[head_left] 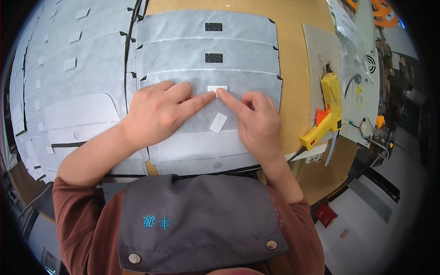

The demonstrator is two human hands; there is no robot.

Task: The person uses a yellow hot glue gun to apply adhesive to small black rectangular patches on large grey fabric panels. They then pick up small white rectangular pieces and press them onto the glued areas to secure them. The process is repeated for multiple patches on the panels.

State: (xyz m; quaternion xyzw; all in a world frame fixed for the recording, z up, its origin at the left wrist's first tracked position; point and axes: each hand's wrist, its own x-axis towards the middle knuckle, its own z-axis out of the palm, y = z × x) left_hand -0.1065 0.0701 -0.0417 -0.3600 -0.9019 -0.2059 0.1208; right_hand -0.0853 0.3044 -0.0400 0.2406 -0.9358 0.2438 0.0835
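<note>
Dark-grey cloth apron point(201, 211) sits nearest. Beyond it, the half-curled left hand point(160, 110) and right hand point(260, 120), grasping nothing visible, each set one fingertip on a small white rectangular patch point(217, 87) atop a pale-grey fabric-like panel point(178, 27); probably light and thin, it suits an edge pinch.

The upper body is clad in a reddish-brown garment. The left sleeve point(75, 201) and right sleeve point(300, 224) are of plain fabric, each terminating near the elbow; both forearms, the left hand point(156, 112) and the right hand point(261, 117) are bare. A dark grey apron point(197, 243) covers the chest. Light blue embroidered characters point(157, 222) mark its left half; small reddish script point(277, 213) runs along its right edge. Two round, silver-toned metal fasteners point(134, 259) are fitted, one at each lower corner as viewed. The apron's surface shows shallow creases.
</note>
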